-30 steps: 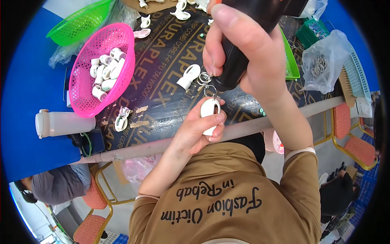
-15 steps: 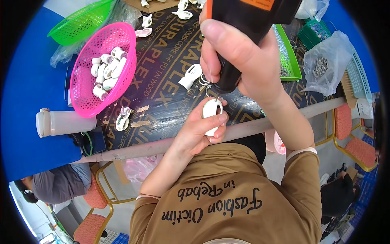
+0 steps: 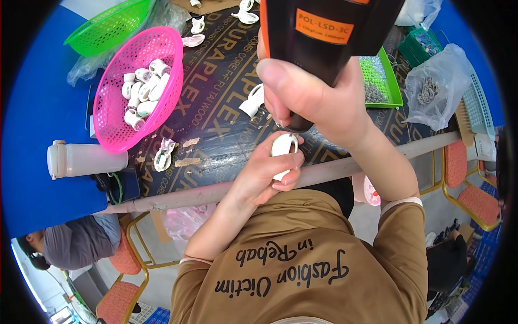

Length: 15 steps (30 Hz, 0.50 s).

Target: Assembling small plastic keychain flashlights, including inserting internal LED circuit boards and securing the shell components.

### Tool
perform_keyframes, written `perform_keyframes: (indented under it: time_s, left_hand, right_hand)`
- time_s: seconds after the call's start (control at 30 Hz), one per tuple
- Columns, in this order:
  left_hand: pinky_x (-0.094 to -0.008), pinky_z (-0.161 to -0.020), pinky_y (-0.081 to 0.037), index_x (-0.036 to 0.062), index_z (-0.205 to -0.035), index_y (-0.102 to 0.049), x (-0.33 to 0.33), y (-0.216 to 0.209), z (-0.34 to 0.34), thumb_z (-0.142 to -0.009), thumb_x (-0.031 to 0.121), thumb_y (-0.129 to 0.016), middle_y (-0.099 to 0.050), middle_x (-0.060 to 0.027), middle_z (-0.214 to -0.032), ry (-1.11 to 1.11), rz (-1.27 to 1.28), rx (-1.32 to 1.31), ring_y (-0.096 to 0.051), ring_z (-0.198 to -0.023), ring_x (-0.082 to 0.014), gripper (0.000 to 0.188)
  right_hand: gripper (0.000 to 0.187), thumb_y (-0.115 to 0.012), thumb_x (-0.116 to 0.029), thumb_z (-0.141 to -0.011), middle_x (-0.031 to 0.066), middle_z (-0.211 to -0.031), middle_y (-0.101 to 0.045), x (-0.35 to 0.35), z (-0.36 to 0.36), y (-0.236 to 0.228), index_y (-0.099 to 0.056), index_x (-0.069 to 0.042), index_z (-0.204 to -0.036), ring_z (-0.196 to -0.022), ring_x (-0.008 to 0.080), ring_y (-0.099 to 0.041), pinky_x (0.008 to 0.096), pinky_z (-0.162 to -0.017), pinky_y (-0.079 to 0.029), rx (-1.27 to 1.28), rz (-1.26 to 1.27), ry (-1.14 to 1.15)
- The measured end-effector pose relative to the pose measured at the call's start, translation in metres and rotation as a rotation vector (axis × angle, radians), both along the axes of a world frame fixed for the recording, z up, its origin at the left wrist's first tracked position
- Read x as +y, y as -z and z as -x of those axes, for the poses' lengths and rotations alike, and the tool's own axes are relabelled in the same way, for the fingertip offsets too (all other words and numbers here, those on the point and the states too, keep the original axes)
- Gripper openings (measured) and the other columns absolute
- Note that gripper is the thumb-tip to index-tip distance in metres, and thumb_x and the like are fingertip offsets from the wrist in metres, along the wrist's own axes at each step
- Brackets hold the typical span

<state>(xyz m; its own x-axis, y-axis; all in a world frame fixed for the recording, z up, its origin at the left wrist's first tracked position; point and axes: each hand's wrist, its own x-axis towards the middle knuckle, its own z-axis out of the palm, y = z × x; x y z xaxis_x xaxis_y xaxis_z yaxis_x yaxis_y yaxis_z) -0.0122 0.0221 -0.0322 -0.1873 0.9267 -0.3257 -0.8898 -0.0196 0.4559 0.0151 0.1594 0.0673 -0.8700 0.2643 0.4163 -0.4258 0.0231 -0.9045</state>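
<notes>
My right hand (image 3: 330, 100) is wrapped round a black electric screwdriver (image 3: 324, 51) with orange labels. It is held nose down, its tip at the upper end of a white oval plastic piece (image 3: 280, 148). The screwdriver's nose and my fingers hide exactly where they meet. Below it, my left hand (image 3: 264, 171) pinches this piece between thumb and fingers; a long opening shows in its side. On the table just beyond my hands lies a similar white piece (image 3: 251, 102), partly covered by my right fingers.
A pink basket (image 3: 175, 92) of white pieces stands at the left, a green basket (image 3: 81, 46) behind it. A pale bottle (image 3: 89, 161) lies near the left edge. At the right are a green tray (image 3: 396, 102) of small metal parts and a plastic bag (image 3: 450, 70). A pipe (image 3: 216, 193) edges the table.
The screwdriver and my right hand have come down slightly toward me, the nose closer over the white piece. Metal rings seen by the nose earlier are now mostly hidden. My left hand keeps its grip.
</notes>
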Motion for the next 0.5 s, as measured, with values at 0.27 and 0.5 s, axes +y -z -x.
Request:
perform_keyframes:
  time_s: [0.27,0.5]
  left_hand:
    - [-0.0206,-0.035,-0.022,0.0011,-0.104,-0.042,-0.001,-0.001,-0.002,-0.077,-0.004,-0.058,-0.047,-0.0052,-0.068,0.019,0.070,0.018,-0.042,-0.046,-0.0083,0.032]
    - [-0.0205,-0.036,-0.021,0.0027,-0.104,-0.041,-0.001,0.003,-0.003,-0.077,-0.003,-0.057,-0.047,-0.0055,-0.068,-0.029,0.048,0.020,-0.042,-0.046,-0.0081,0.032]
  right_hand:
    - [0.012,-0.053,-0.008,-0.081,0.0015,-0.050,-0.045,-0.002,-0.005,0.008,-0.047,0.002,-0.083,-0.041,0.0079,-0.043,0.0214,-0.041,-0.038,-0.042,0.077,-0.045]
    - [0.017,-0.052,-0.012,-0.083,0.0032,-0.049,-0.043,-0.004,0.002,0.013,-0.042,0.002,-0.082,-0.038,0.0097,-0.041,0.0222,-0.039,-0.039,0.052,0.077,-0.051]
